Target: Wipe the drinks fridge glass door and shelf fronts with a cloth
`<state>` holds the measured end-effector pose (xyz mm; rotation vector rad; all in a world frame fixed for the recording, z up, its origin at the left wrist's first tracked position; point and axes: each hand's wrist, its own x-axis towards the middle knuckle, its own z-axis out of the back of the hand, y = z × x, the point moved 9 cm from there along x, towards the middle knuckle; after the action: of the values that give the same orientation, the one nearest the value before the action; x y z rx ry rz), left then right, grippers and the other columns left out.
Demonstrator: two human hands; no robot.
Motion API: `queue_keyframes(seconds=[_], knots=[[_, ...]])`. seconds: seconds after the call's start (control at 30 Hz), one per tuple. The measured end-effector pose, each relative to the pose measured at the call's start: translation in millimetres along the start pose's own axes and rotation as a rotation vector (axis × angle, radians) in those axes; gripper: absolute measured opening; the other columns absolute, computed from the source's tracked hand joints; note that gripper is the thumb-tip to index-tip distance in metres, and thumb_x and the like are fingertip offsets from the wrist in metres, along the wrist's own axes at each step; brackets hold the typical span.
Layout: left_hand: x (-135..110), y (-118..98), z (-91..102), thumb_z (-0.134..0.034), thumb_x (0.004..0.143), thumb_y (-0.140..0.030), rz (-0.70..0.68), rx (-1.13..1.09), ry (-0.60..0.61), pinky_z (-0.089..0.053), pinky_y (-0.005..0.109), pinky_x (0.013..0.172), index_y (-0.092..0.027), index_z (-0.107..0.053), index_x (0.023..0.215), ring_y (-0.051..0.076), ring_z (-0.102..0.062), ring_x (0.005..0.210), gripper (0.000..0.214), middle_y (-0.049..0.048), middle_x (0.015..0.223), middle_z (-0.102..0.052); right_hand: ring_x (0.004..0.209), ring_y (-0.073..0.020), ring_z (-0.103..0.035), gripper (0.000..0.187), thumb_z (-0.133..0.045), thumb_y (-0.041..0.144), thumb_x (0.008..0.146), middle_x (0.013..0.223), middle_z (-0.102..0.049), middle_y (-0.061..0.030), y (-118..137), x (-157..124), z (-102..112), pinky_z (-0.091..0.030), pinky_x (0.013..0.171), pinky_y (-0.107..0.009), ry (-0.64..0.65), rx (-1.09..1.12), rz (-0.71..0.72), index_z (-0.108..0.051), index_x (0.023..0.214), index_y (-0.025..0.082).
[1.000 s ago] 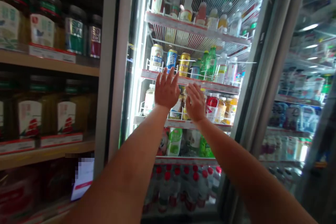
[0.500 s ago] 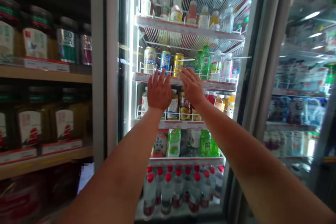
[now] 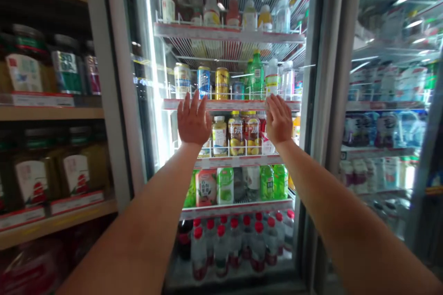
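My left hand (image 3: 194,120) is raised in front of the drinks fridge, palm away, fingers spread and pointing up. It holds nothing and overlaps the shelf edge (image 3: 221,104) below a blue can (image 3: 203,81). Beside that can stand a white-and-gold can (image 3: 182,80) and a gold can (image 3: 222,84). Further right, my right hand (image 3: 278,120) is stretched out with its fingers close together, also without anything in it. It lies below a clear bottle with a green and yellow label (image 3: 272,78). Whether either hand touches a glass pane is unclear.
Brown tea bottles (image 3: 236,134), green cartons (image 3: 225,185) and red-capped water bottles (image 3: 235,244) fill the lower shelves. A metal door frame (image 3: 334,78) divides off another fridge at right. Wooden shelves (image 3: 51,113) with large bottles stand at left.
My hands have moved apart, the right one shifting right from near the gold can. The view has turned slightly, so the fridge sits further left.
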<state>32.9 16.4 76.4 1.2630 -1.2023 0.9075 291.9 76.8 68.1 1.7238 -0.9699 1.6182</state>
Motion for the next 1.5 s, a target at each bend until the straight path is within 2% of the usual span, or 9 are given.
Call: queue_keyframes(seconds=[0.2,0.4,0.6,0.83,1.0,1.13,1.3,1.37,1.5], knots=[[0.5,1.0,-3.5,-0.046,0.096,-0.023,0.006,-0.028,0.027,-0.021,0.056,0.126,-0.013,-0.051,0.149,0.032,-0.024,0.153,0.054,0.0148,0.159,-0.04,0.144,-0.0229,-0.046,0.043,-0.038,0.026,0.105,0.147,-0.058,-0.0087,-31.5,-58.2,26.8,-0.043,0.118,-0.049,0.065,-0.03,0.06,-0.058,0.143,0.021],[0.7,1.4,-1.4,-0.046,0.096,-0.023,0.045,-0.07,0.035,-0.022,0.058,0.125,-0.019,-0.048,0.151,0.03,-0.024,0.153,0.056,0.0106,0.16,-0.039,0.143,-0.0246,-0.047,0.044,-0.041,0.026,0.103,0.147,-0.057,-0.0101,-39.1,-66.5,32.2,-0.044,0.118,-0.05,0.146,-0.044,0.138,-0.057,0.144,0.021],[-0.4,1.2,1.6,-0.045,0.097,-0.022,0.061,-0.084,0.005,-0.021,0.054,0.127,-0.017,-0.052,0.148,0.029,-0.026,0.153,0.052,0.0095,0.158,-0.042,0.145,-0.0267,-0.045,0.048,-0.035,0.027,0.104,0.147,-0.057,-0.0135,-24.2,-39.9,16.4,-0.043,0.12,-0.052,-0.01,-0.03,0.038,-0.055,0.145,0.013],[-3.4,2.2,-2.1,-0.045,0.097,-0.02,0.062,-0.098,0.017,-0.019,0.055,0.127,-0.017,-0.05,0.15,0.028,-0.023,0.154,0.053,0.0081,0.161,-0.038,0.148,-0.0299,-0.038,0.054,-0.03,0.019,0.099,0.151,-0.051,-0.0158,16.9,16.6,-30.8,-0.034,0.122,-0.063,-0.212,0.087,-0.233,-0.051,0.148,0.012],[-4.2,2.9,-3.2,-0.045,0.097,-0.02,0.056,-0.076,0.024,-0.018,0.053,0.128,-0.017,-0.049,0.151,0.029,-0.022,0.154,0.053,0.0074,0.161,-0.037,0.146,-0.0291,-0.042,0.056,-0.029,0.014,0.097,0.148,-0.053,-0.0112,70.0,51.9,-63.0,-0.04,0.119,-0.06,-0.24,0.066,-0.169,-0.053,0.147,0.02],[-4.4,2.1,-2.7,-0.047,0.097,-0.019,0.039,-0.055,0.033,-0.019,0.053,0.128,-0.016,-0.05,0.15,0.031,-0.023,0.154,0.053,0.0091,0.161,-0.037,0.148,-0.0299,-0.038,0.057,-0.027,0.013,0.097,0.149,-0.052,-0.0107,107.9,81.0,-84.5,-0.036,0.121,-0.061,-0.182,0.1,-0.09,-0.052,0.147,0.018],[-4.1,1.5,-0.6,-0.048,0.096,-0.018,0.039,-0.082,0.04,-0.019,0.053,0.127,-0.017,-0.05,0.149,0.029,-0.02,0.155,0.053,0.0081,0.162,-0.036,0.152,-0.0312,-0.031,0.058,-0.033,0.01,0.095,0.158,-0.043,-0.0082,135.6,111.0,-106.9,-0.029,0.125,-0.06,0.062,0.112,0.007,-0.048,0.15,0.017],[-3.8,2.0,-0.1,-0.046,0.097,-0.018,0.046,-0.089,0.043,-0.019,0.054,0.127,-0.017,-0.049,0.15,0.029,-0.019,0.155,0.053,0.008,0.162,-0.036,0.151,-0.0295,-0.032,0.056,-0.035,0.012,0.096,0.159,-0.043,-0.0068,139.4,113.9,-105.3,-0.03,0.125,-0.057,0.105,0.088,0.057,-0.049,0.15,0.019],[-3.5,3.5,-3.2,-0.047,0.097,-0.019,0.064,-0.117,0.07,-0.016,0.053,0.128,-0.016,-0.047,0.152,0.029,-0.017,0.155,0.054,0.0083,0.163,-0.034,0.15,-0.0268,-0.035,0.052,-0.034,0.017,0.099,0.156,-0.047,-0.005,140.3,105.2,-89.2,-0.032,0.125,-0.053,0.078,0.133,0.149,-0.052,0.148,0.021]])
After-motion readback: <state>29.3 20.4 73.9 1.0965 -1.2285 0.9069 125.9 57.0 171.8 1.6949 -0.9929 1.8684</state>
